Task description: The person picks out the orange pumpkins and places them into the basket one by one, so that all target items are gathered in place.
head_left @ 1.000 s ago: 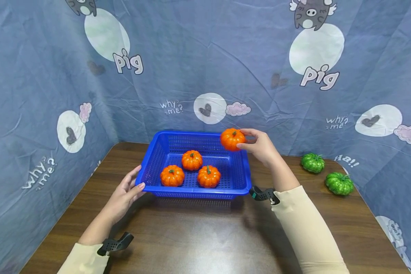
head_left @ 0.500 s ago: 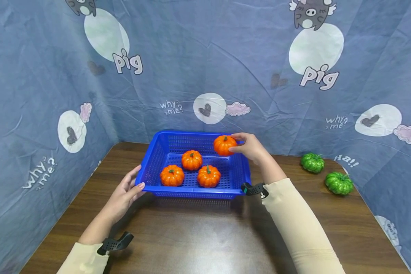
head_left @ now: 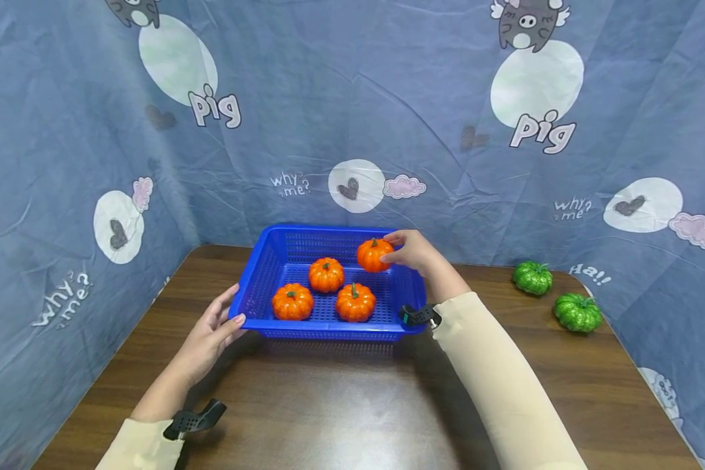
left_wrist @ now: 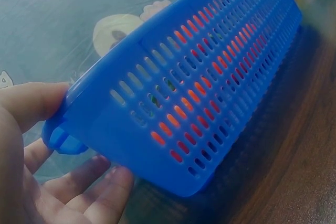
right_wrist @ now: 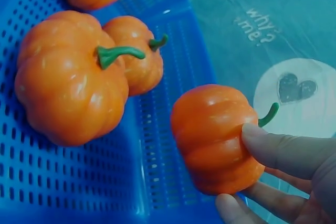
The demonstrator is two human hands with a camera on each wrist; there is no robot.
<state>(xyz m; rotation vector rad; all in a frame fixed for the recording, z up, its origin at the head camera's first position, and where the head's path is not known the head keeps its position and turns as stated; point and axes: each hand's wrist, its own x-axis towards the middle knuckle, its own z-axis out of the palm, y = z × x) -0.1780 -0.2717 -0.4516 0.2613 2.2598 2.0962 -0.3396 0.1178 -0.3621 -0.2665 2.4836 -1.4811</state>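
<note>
My right hand (head_left: pixel 414 253) pinches a small orange pumpkin (head_left: pixel 375 255) between thumb and fingers, over the back right part of a blue plastic basket (head_left: pixel 329 325). In the right wrist view the held pumpkin (right_wrist: pixel 215 137) has a curved green stem, and the thumb lies across its side. Three more orange pumpkins (head_left: pixel 326 275) sit on the basket's slotted floor. At the basket's left front corner, my left hand (head_left: pixel 211 333) grips the rim. The left wrist view has the thumb on top of the rim (left_wrist: pixel 89 85) and the fingers below it.
Two green pumpkins (head_left: pixel 532 278) stand at the right side of the brown wooden table (head_left: pixel 329 398). A blue printed cloth (head_left: pixel 294 98) hangs behind the table and along its sides. Each wrist wears a black strap mount (head_left: pixel 194 418).
My right hand has carried the orange pumpkin left and lower, from above the basket's right rim to inside its outline. My left hand keeps its hold on the rim.
</note>
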